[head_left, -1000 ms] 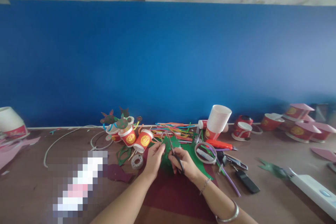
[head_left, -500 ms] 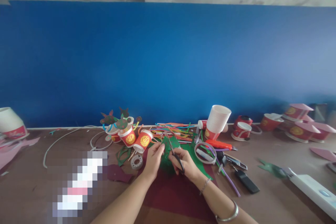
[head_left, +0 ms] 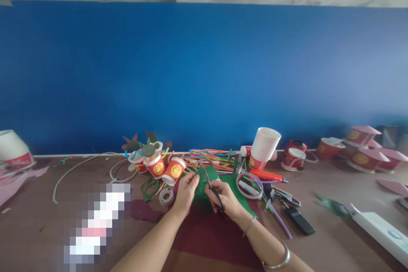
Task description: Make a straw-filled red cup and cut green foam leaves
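Observation:
Near the middle of the table my left hand (head_left: 187, 191) pinches the left edge of a piece of green paper (head_left: 206, 177). My right hand (head_left: 223, 197) is closed round the black handles of a pair of scissors (head_left: 216, 197), whose blades point up and to the left over the green paper. Dark red paper (head_left: 213, 238) lies flat beneath both hands. Coloured pipe cleaners (head_left: 210, 157) are heaped just behind the green paper.
Left of my hands stand decorated red cups (head_left: 154, 166) and a tape roll (head_left: 166, 196). To the right are a cup stack (head_left: 265, 144), a large tape ring (head_left: 249, 186), an orange cutter (head_left: 266, 175) and a black key fob (head_left: 299, 219). A white box (head_left: 382, 233) lies far right.
The scissor blades look closer together over the green paper. Both hands have stayed almost in the same place.

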A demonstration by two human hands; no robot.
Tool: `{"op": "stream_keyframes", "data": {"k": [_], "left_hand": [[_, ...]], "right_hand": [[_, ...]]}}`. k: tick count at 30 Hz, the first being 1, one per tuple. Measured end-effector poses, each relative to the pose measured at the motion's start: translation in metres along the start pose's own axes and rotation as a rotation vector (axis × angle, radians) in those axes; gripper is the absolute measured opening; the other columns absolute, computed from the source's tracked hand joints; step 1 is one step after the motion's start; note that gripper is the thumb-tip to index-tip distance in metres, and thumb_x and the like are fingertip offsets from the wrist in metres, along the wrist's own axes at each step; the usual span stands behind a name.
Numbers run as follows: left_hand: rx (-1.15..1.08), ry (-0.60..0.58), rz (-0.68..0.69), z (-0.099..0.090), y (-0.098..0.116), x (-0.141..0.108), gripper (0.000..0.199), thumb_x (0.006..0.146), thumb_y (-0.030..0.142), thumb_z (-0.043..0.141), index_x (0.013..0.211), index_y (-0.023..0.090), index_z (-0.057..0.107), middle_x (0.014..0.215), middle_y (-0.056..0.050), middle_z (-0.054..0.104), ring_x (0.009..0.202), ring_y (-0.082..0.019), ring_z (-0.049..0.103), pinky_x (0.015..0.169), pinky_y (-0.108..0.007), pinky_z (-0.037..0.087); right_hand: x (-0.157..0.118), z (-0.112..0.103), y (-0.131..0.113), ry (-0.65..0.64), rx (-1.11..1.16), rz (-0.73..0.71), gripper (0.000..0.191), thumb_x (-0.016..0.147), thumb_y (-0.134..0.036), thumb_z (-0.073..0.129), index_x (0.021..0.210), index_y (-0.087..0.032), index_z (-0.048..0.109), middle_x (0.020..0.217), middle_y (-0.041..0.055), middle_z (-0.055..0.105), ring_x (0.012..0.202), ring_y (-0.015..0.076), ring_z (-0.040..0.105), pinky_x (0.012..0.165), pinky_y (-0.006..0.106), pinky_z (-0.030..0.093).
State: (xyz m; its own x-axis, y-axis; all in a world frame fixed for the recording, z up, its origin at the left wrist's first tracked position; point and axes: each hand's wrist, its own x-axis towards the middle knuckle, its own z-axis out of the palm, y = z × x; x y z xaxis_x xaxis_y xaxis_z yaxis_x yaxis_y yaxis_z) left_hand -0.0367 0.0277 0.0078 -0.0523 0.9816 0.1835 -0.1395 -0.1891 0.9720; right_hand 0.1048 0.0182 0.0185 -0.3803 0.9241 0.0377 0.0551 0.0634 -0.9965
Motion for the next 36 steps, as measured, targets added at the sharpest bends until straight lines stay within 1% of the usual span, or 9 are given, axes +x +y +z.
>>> {"op": "stream_keyframes", "data": {"k": [4,8,18,21,25,27,30,33,36], "left_hand": [[-0.026,0.036,-0.049,0.0,0.0,-0.001,0.029,0.073,0.039,0.058,0.057,0.016,0.048,0.054,0.006,0.037,0.052,-0.009,0.034,0.049,-0.021,0.025],[-0.135,0.068,-0.102,0.0,-0.001,-0.002,0.023,0.073,0.036,0.055,0.063,0.015,0.057,0.064,0.002,0.051,0.054,-0.009,0.042,0.047,-0.021,0.029],[-0.276,-0.115,-0.272,0.007,0.01,-0.003,0.026,0.06,0.021,0.064,0.085,0.013,0.063,0.061,0.003,0.051,0.054,-0.009,0.047,0.045,-0.019,0.034],[-0.267,-0.163,-0.299,0.009,0.011,-0.005,0.045,0.062,0.031,0.067,0.104,0.018,0.056,0.071,0.003,0.052,0.049,-0.007,0.045,0.037,-0.017,0.025],[-0.165,-0.212,-0.333,0.01,0.01,-0.007,0.051,0.068,0.046,0.063,0.108,0.017,0.053,0.05,0.01,0.036,0.038,-0.004,0.025,0.035,-0.018,0.01],[-0.125,-0.194,-0.287,0.011,0.012,-0.008,0.042,0.07,0.049,0.062,0.095,0.015,0.057,0.045,0.011,0.029,0.039,-0.004,0.022,0.038,-0.018,0.012],[-0.118,-0.165,-0.194,0.012,0.018,-0.011,0.034,0.07,0.047,0.063,0.077,0.014,0.057,0.051,0.008,0.039,0.041,-0.003,0.028,0.04,-0.018,0.019],[-0.151,-0.199,-0.177,0.015,0.023,-0.013,0.033,0.07,0.044,0.065,0.084,0.017,0.053,0.062,0.005,0.05,0.042,-0.004,0.038,0.041,-0.018,0.027],[-0.202,-0.245,-0.187,0.019,0.022,-0.015,0.039,0.068,0.046,0.065,0.089,0.019,0.046,0.061,0.006,0.051,0.041,-0.006,0.044,0.039,-0.019,0.034]], "right_hand": [[0.0,0.0,-0.001,0.012,0.004,0.001,0.026,0.071,-0.038,0.062,0.063,-0.016,0.051,0.037,-0.0077,0.045,0.028,0.0055,0.04,0.029,0.014,0.026],[0.001,-0.001,0.001,0.093,0.059,0.01,0.027,0.071,-0.041,0.063,0.068,-0.016,0.051,0.038,-0.0079,0.046,0.028,0.0055,0.04,0.027,0.014,0.024],[0.001,-0.005,0.002,0.212,0.181,-0.034,0.037,0.073,-0.053,0.058,0.072,-0.017,0.049,0.042,-0.0077,0.045,0.03,0.0059,0.042,0.028,0.013,0.024],[0.001,-0.004,0.0,0.213,0.175,-0.032,0.039,0.073,-0.055,0.057,0.07,-0.017,0.048,0.041,-0.0076,0.045,0.03,0.0058,0.041,0.028,0.014,0.024],[0.0,0.0,0.001,0.187,0.16,-0.036,0.037,0.072,-0.053,0.06,0.07,-0.017,0.048,0.04,-0.0074,0.046,0.03,0.0061,0.043,0.028,0.013,0.024],[0.0,0.003,0.002,0.159,0.143,-0.031,0.035,0.071,-0.049,0.062,0.07,-0.017,0.049,0.04,-0.0074,0.047,0.03,0.006,0.043,0.028,0.013,0.025],[0.0,0.005,0.003,0.134,0.124,-0.023,0.033,0.071,-0.047,0.062,0.07,-0.017,0.049,0.039,-0.0072,0.048,0.029,0.0056,0.042,0.028,0.013,0.026],[0.0,0.006,0.001,0.144,0.124,-0.023,0.033,0.07,-0.047,0.064,0.072,-0.016,0.051,0.04,-0.0068,0.048,0.03,0.0061,0.043,0.028,0.013,0.025],[-0.001,0.007,0.0,0.151,0.117,-0.045,0.034,0.068,-0.046,0.066,0.074,-0.016,0.053,0.04,-0.0072,0.047,0.03,0.0063,0.043,0.028,0.014,0.027]]}}
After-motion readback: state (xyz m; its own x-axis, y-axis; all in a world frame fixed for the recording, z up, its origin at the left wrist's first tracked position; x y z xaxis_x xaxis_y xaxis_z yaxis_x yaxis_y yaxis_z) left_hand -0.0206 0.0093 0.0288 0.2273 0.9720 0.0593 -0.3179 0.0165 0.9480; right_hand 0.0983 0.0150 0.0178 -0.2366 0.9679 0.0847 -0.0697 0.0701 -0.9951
